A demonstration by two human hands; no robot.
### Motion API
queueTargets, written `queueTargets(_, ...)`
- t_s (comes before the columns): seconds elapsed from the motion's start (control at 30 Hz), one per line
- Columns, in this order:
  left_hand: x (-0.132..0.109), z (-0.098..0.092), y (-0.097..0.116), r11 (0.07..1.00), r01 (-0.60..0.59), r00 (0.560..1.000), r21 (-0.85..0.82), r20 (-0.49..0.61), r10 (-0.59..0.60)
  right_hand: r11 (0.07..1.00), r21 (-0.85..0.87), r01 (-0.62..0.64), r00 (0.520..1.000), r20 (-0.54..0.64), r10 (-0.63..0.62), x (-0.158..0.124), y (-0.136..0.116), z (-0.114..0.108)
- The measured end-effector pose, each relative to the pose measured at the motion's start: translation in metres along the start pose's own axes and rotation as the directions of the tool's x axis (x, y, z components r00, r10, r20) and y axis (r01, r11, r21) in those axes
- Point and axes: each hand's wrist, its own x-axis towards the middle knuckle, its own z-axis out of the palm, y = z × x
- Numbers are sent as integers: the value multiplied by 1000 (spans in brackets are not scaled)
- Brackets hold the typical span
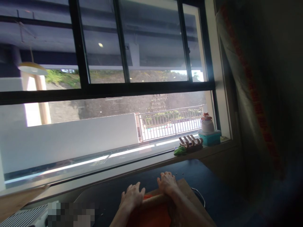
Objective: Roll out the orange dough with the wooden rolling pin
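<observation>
My left hand (133, 196) lies palm down at the left end of a pale wooden rolling pin (155, 201), its fingers stretched out and apart. Over the right end of the pin is my right hand (167, 183), also palm down, with the fingers extended forward and slightly bent. Beneath the pin lies an orange sheet (151, 217), with a strip of orange showing just beyond it. A brown board (187, 189) shows beside and under my right forearm. The palms hide both ends of the pin.
The dark tabletop (194, 170) meets a window sill holding a teal box (210, 137), a white jar (207, 124), a slatted rack (190, 142) and a green cloth (180, 150). A white cord (200, 196) curves at right. A ridged grey device (28, 216) sits lower left.
</observation>
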Motion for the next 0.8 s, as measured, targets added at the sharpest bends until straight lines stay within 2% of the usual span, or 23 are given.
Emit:
queueTargets(0.07,-7,2,0,1000,-7,1000,0,1,7,1000,3,21,1000,5,-21,-7,0,1)
queueTargets(0.17,-33,5,2,994,-92,995,63,-34,94,997,33,71,997,11,-72,-32,3,5)
queueTargets(0.3,-66,7,4,985,-126,985,115,-104,138,984,76,160,986,-57,-156,-70,8,15)
queueTargets(0.4,-71,7,5,986,-114,985,122,-119,129,979,88,184,981,-74,-178,-78,9,15)
queueTargets(0.5,-56,4,6,990,-94,989,108,-101,105,984,57,168,984,-64,-164,-61,5,8)
queueTargets(0.7,-7,-4,6,997,-18,998,69,-52,21,998,-6,55,998,-8,-55,0,-2,1)
queueTargets(0.8,-5,-6,6,992,-51,999,118,-3,52,999,-20,48,999,0,-48,9,-2,3)
